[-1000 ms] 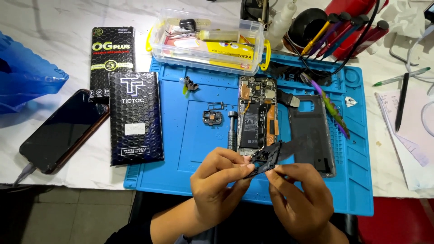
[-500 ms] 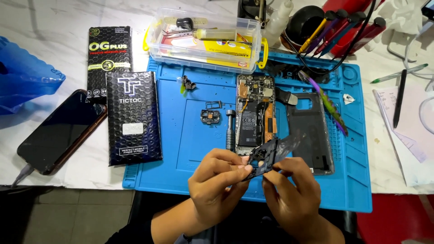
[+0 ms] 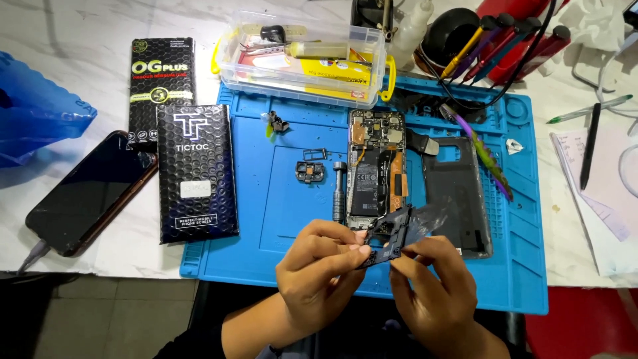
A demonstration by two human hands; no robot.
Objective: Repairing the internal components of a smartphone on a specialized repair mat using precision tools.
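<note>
I see my left hand (image 3: 319, 266) and right hand (image 3: 432, 279) close together over the near edge of the blue mat (image 3: 279, 199), both pinching one small dark cover plate (image 3: 392, 233) between fingertips; a thin clear film seems to lift off its far side, though I cannot tell for sure. Just beyond the hands lies the opened phone (image 3: 375, 166), a screwdriver (image 3: 339, 189) along its left side and the back cover (image 3: 458, 193) to its right. Farther left, two black packets (image 3: 196, 173) and another phone (image 3: 90, 189). At the far edge, a clear box (image 3: 302, 56).
</note>
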